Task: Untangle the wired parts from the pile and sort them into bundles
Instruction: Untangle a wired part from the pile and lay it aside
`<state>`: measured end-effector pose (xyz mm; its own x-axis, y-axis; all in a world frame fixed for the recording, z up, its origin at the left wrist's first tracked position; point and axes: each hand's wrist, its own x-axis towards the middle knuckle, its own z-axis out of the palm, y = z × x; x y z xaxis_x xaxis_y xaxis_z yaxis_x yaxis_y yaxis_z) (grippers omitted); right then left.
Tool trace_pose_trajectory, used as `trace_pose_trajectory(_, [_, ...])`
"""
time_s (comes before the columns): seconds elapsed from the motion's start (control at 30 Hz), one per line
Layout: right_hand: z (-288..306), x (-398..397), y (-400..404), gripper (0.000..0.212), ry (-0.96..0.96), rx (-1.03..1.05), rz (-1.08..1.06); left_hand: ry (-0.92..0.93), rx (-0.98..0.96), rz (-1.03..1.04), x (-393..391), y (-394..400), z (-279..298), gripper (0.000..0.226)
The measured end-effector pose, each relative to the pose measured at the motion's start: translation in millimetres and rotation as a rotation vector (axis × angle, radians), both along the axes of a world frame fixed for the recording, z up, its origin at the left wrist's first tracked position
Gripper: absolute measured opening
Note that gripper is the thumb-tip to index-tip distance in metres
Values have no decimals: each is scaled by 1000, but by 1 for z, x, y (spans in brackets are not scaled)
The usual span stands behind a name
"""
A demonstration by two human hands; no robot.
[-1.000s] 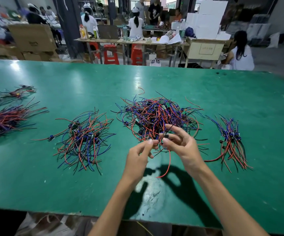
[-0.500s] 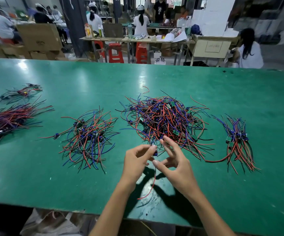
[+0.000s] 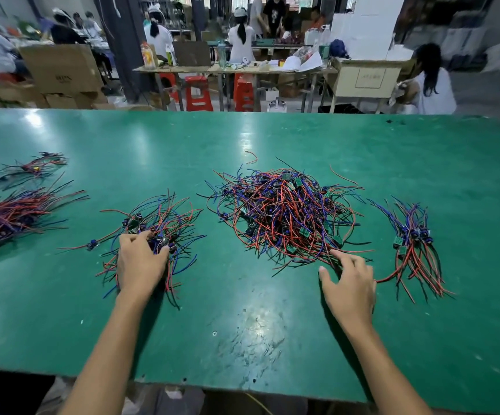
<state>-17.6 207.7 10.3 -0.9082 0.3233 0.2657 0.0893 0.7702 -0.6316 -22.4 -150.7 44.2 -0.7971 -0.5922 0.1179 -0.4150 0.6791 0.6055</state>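
Observation:
A big tangled pile of red, blue and black wired parts (image 3: 284, 214) with small green boards lies mid-table. Left of it is a looser sorted bundle (image 3: 165, 226). My left hand (image 3: 141, 265) lies on that bundle, its fingers and thumb curled round a wired part at the dark components. A neater bundle (image 3: 413, 244) lies at the right. My right hand (image 3: 347, 283) hovers with spread fingers at the near right edge of the big pile, fingertips touching its outer wires and holding nothing.
Two more wire bundles, a larger one (image 3: 6, 217) and a smaller one (image 3: 33, 169), lie at the far left of the green table (image 3: 242, 310). Beyond the table's far edge are people, work tables, red stools and cardboard boxes.
Both hands were together in front of the big pile, pulling out one wired part. My left hand has carried it left onto the sorted bundle; my right hand let go and moved right to the pile's edge.

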Motion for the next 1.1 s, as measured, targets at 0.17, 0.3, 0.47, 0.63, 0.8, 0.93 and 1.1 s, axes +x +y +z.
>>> trace_pose_trajectory(0.17, [10, -22, -15, 27, 199, 68, 124, 256, -51, -123, 11, 47, 2, 28])
trace_pose_trajectory(0.3, [15, -55, -27, 38, -43, 120, 138, 321, 86, -515, 17, 106, -3, 19])
trace_pose_trajectory(0.47, [10, -55, -26, 13, 51, 6, 121, 328, 401, -537, 26, 149, -28, 25])
trace_pose_trajectory(0.63, [2, -34, -21, 5, 203, -14, 136, 278, 646, -473, 29, 176, -30, 20])
trace_pose_trajectory(0.8, [-3, -3, -17, 9, 468, 132, 253, 258, 828, -555, 27, 188, -24, 12])
trace_pose_trajectory(0.93, [-6, 7, -11, 3, 643, 293, 333, 290, 1032, -491, 28, 197, -18, 13])
trace_pose_trajectory(1.1, [-9, 10, -15, 4, 731, 323, 433, 234, 1085, -430, 29, 194, -17, 13])
